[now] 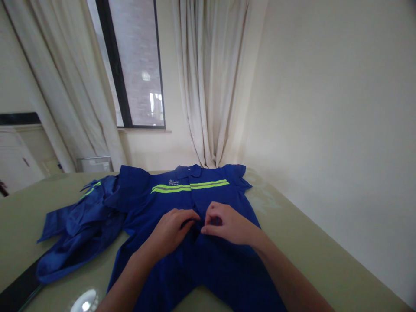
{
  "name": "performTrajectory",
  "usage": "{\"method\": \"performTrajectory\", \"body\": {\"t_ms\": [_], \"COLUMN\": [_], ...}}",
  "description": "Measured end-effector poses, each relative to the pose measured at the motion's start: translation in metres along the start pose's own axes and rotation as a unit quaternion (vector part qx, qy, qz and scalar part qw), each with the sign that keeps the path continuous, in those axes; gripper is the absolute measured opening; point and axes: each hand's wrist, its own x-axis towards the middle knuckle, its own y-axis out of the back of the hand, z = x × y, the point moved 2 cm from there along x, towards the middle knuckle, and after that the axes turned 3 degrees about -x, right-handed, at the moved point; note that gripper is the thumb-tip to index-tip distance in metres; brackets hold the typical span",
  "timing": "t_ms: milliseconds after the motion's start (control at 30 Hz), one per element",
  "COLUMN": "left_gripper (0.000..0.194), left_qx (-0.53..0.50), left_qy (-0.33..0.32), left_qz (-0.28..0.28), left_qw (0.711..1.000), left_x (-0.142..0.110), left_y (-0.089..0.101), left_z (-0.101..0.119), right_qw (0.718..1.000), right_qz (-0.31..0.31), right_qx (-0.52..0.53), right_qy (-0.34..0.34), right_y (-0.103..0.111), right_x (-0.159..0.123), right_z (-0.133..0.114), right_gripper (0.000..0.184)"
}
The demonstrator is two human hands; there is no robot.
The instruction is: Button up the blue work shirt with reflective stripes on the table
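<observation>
Spread out flat on the table lies a blue short-sleeved coverall (175,273), its collar at the far end and its legs towards me. A yellow-green reflective stripe (209,184) crosses its chest. My left hand (173,227) pinches the fabric at the front opening near the waist. Opposite it, my right hand (225,223) has thumb and fingers curled together on the other side of the same opening. The fingertips of both hands nearly meet. Any button or zip between them is too small to make out.
A second blue garment (87,225) lies crumpled to the left, beside a dark flat object (21,281). The green table (312,242) runs along a pale wall (341,108) on the right. Curtains (211,78) and a window (136,65) stand behind.
</observation>
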Motion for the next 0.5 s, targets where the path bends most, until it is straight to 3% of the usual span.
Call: {"method": "performTrajectory", "body": {"t_ms": [300, 500], "left_gripper": [0.020, 0.014], "left_qx": [-0.042, -0.006], "left_qy": [0.053, 0.078], "left_qz": [0.033, 0.034], "left_qw": [0.997, 0.996], "left_x": [0.000, -0.001], "left_y": [-0.002, -0.004], "left_z": [-0.010, -0.015], "right_qw": [0.992, 0.979], "right_qz": [-0.066, -0.128], "right_qx": [0.079, 0.157], "right_qy": [0.074, 0.020], "right_y": [-0.004, -0.007], "right_x": [-0.002, 0.000], "right_z": [-0.007, 0.004], "right_gripper": [0.020, 0.025]}}
